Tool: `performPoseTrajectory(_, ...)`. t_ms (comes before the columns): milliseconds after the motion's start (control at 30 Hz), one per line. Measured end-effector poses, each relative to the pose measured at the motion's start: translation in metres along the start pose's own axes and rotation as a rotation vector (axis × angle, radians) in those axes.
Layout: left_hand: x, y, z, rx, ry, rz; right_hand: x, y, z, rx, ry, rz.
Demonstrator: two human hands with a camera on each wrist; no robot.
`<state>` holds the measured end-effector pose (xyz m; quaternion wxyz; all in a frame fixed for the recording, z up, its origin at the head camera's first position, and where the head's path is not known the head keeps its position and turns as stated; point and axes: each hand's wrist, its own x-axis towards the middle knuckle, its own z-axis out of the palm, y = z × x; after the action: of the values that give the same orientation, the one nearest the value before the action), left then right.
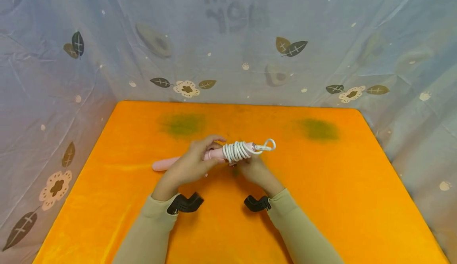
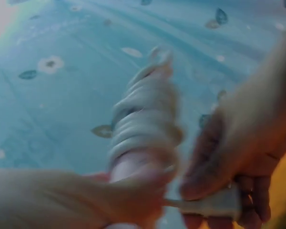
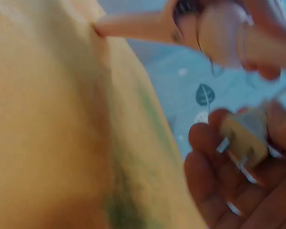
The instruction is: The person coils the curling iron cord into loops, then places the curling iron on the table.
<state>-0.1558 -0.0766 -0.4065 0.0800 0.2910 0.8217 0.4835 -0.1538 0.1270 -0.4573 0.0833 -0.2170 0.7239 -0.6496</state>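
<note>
A pink curling iron (image 1: pixel 165 164) lies slantwise across the middle of the head view, its smooth end to the left. White cord (image 1: pixel 235 152) is wound in several turns around its handle, and a loop of cord stands out at the right end. My left hand (image 1: pixel 189 164) grips the iron just left of the coils. Close below the coils, my right hand (image 1: pixel 258 173) pinches the cord's plug (image 3: pixel 248 138), whose metal prongs show in the right wrist view. In the left wrist view the coils (image 2: pixel 145 114) are blurred, and the plug (image 2: pixel 212 204) sits between the right thumb and fingers.
An orange cloth (image 1: pixel 339 200) covers the table, with two dark green patches near its back edge. A patterned curtain (image 1: pixel 228 58) encloses the back and sides. Black wrist mounts (image 1: pixel 185 203) sit at both sleeve cuffs.
</note>
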Motion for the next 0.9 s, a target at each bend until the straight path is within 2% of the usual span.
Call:
performPoseTrajectory(67,0.003,-0.003,0.003,0.13,0.107,0.013,0.0,0.004,0.005,-0.291,0.041,0.035)
performPoseTrajectory(100,0.005,-0.005,0.004,0.2,0.162,0.013,0.001,0.004,0.007,-0.299,0.042,0.088)
performPoseTrajectory(133,0.007,-0.007,0.005,0.26,0.21,0.008,0.001,0.004,0.009,-0.358,0.036,0.11)
performPoseTrajectory(233,0.011,-0.018,0.011,0.396,0.285,-0.045,0.002,0.006,0.014,-0.547,0.051,0.126)
performPoseTrajectory(367,0.014,-0.035,0.022,0.519,0.246,-0.106,0.0,0.01,0.017,-0.704,0.062,0.136)
performPoseTrajectory(533,0.011,-0.045,0.034,0.58,0.171,-0.144,-0.008,0.016,0.022,-0.847,0.034,0.178)
performPoseTrajectory(767,0.006,-0.051,0.04,0.604,0.125,-0.156,-0.015,0.008,0.031,-0.985,0.024,0.177)
performPoseTrajectory(900,0.008,-0.057,0.043,0.639,0.101,-0.164,-0.016,0.004,0.026,-0.982,-0.026,0.179)
